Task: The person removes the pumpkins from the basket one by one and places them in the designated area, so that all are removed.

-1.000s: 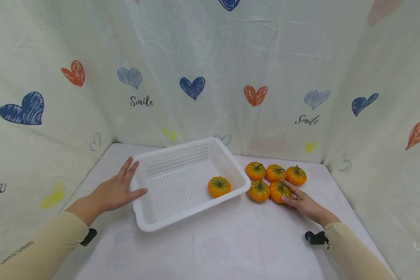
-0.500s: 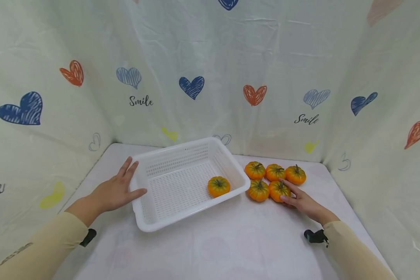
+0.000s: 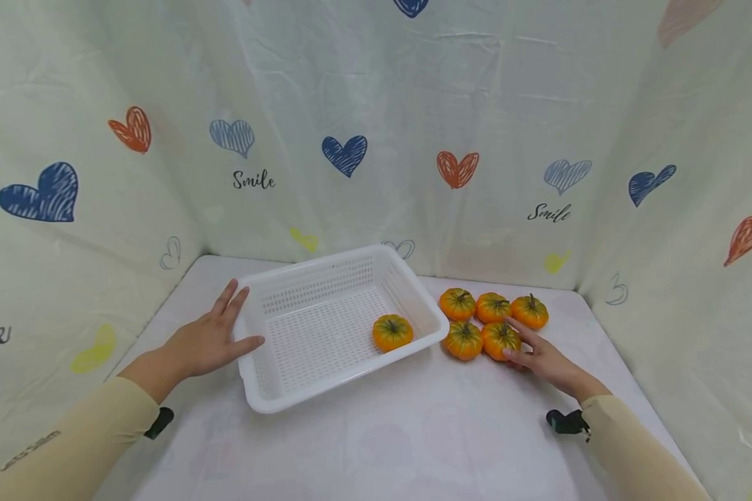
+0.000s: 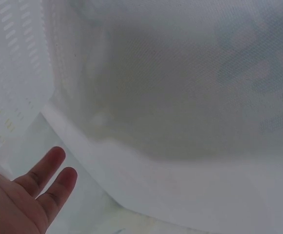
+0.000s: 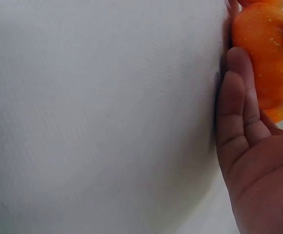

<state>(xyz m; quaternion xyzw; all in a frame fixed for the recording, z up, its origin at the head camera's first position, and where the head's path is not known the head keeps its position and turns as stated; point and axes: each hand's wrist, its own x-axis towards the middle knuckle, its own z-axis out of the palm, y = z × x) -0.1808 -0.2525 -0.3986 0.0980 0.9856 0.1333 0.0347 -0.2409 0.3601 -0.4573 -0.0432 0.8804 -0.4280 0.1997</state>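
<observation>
My left hand [image 3: 203, 346] rests at the left rim of a white plastic basket [image 3: 326, 381], its fingers spread and straight. One small orange and green pumpkin [image 3: 393, 332] sits inside, near the basket's front right corner. My right hand [image 3: 550, 363] lies beside the front right pumpkin [image 3: 498, 341] of a group on the table. Its thumb and forefinger are at that pumpkin's sides. In the right wrist view, nearly straight fingers [image 5: 231, 105] lie along the orange pumpkin [image 5: 265, 58]. The left wrist view shows two extended fingers [image 4: 58, 187] near the basket's slotted wall [image 4: 19, 63].
Other pumpkins stand close together right of the basket: a front left one [image 3: 463, 341] and a back row of three, including the far right one [image 3: 529, 312]. A white cloth covers the table [image 3: 413, 438]. A heart-printed curtain [image 3: 388, 90] encloses the back and sides.
My right forefinger has lifted slightly from the pumpkin. My left hand, the basket and all the pumpkins have stayed in place.
</observation>
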